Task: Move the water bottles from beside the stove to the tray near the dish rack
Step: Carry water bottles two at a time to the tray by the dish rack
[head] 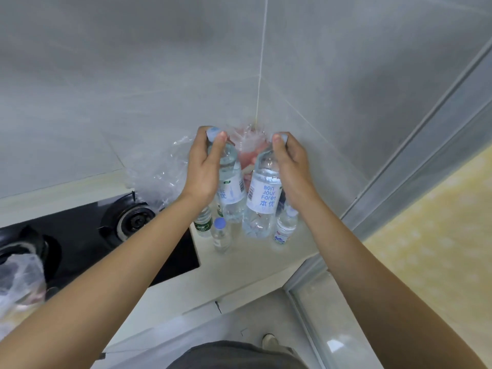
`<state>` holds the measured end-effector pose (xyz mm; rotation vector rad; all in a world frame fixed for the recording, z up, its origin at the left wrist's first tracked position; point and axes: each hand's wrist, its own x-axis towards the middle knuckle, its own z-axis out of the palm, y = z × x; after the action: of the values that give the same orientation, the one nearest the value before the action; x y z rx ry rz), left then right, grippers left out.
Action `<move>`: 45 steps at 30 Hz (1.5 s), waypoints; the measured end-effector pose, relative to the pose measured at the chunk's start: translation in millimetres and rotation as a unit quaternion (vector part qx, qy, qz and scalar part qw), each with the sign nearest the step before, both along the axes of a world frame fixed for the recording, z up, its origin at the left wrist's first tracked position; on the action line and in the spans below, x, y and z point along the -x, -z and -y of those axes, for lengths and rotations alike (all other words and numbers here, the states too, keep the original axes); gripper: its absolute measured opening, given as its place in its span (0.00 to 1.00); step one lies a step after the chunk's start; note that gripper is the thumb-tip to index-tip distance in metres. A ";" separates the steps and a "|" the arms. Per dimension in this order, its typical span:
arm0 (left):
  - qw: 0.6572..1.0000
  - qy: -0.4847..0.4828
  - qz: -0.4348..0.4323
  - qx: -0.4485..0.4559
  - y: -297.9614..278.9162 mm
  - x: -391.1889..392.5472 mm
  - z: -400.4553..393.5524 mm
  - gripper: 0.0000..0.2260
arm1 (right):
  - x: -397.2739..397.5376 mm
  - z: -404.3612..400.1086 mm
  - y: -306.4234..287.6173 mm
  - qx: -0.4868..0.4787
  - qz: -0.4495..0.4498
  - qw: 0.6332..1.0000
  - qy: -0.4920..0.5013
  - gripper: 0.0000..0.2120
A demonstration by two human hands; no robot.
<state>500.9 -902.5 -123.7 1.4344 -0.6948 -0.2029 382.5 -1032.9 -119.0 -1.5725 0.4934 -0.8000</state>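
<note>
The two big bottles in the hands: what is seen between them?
In the head view, between the left bottle and the right bottle shows a clear plastic bag with something pink inside, behind them.

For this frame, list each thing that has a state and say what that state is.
Left hand: closed around the left clear plastic water bottle with white label, capped, lifted.
Right hand: closed around the right clear plastic "Bon Jour Foret" water bottle, lifted.
Small clear bottle with blue cap: upright on the counter, capped.
Small green-labelled bottle: upright on the counter.
Small bottle with blue-and-red label: upright on the counter.
Black gas stove burner: unlit.
</note>
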 end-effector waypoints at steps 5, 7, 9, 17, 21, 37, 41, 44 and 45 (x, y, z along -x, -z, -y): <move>0.997 -0.068 -0.035 0.020 -22.5 6.1 -31.2 0.07 | -17.6 -20.2 -23.1 -0.065 0.053 0.992 -0.099 0.13; 0.992 -0.103 -0.064 0.032 -28.0 11.0 -48.7 0.07 | -27.0 -32.9 -27.5 -0.092 0.057 0.982 -0.156 0.12; 0.985 -0.140 -0.092 0.043 -31.6 18.5 -70.3 0.08 | -34.1 -47.6 -29.7 -0.115 0.057 0.967 -0.220 0.11; 0.943 -0.292 -0.142 0.075 -36.2 80.8 -200.4 0.13 | -41.3 -151.9 -29.5 -0.135 0.018 0.894 -0.427 0.12; 0.911 -0.378 -0.148 0.075 -36.4 132.4 -289.6 0.17 | -30.4 -239.8 -30.3 -0.124 0.001 0.846 -0.518 0.13; 0.768 -0.615 -0.100 0.149 -37.4 385.4 -679.1 0.15 | 123.0 -674.3 -35.1 -0.077 -0.018 0.661 -0.746 0.15; 0.723 -0.665 -0.072 0.173 -42.6 457.3 -751.6 0.14 | 178.2 -769.3 -39.3 -0.080 -0.022 0.596 -0.799 0.14; 0.683 -0.705 -0.057 0.183 -42.3 516.8 -796.0 0.14 | 223.9 -837.8 -39.1 -0.064 -0.013 0.541 -0.839 0.13; 0.666 -0.721 -0.054 0.182 -42.3 536.8 -809.2 0.14 | 240.0 -859.7 -39.0 -0.064 -0.012 0.524 -0.849 0.13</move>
<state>-35.9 -93.3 -81.5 1.1788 0.6273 1.0449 142.5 -173.2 -80.1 -1.1420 -0.9917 0.8108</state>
